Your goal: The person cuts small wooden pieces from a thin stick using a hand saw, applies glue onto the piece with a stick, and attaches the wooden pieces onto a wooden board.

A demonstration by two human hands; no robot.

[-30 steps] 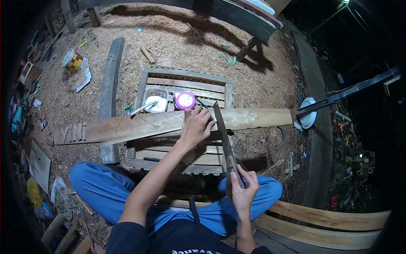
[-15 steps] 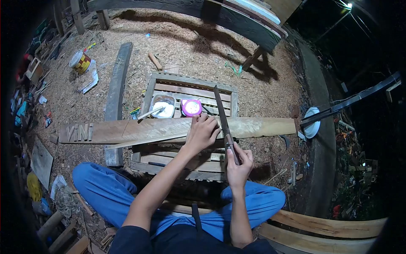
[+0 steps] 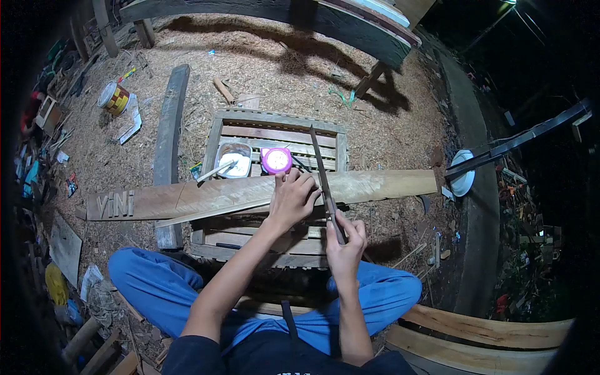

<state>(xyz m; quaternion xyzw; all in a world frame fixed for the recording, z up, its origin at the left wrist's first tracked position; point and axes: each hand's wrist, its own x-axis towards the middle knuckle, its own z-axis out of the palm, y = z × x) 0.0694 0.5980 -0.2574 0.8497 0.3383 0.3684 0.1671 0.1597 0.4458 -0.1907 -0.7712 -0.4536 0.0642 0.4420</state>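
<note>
My right hand (image 3: 345, 247) is closed around the handle of a handsaw (image 3: 321, 164), whose long tapered blade points away from me and is seen nearly edge-on. Beside the blade, my left hand (image 3: 291, 201) grips the end of a thin wood strip (image 3: 212, 212), pressing it over a long plank (image 3: 387, 185). The strip slants down to the left. Raised wooden letters (image 3: 117, 205) reading "VINI" sit on the plank's left end. Just beyond my left hand are a pink tape measure (image 3: 276, 160) and a clear tub (image 3: 235, 154) of white paste with a stick in it.
A low slatted table (image 3: 281, 117) supports the plank. To the left lies a thick beam (image 3: 172, 125), with a paint bucket (image 3: 114, 98) farther out. A heavy bench (image 3: 250, 14) spans the back. A white plate-like disc (image 3: 462, 175) lies right of the plank.
The view has shifted slightly, moving the scene a little left. The saw blade looks narrower, turned more edge-on. Both hands keep their grip.
</note>
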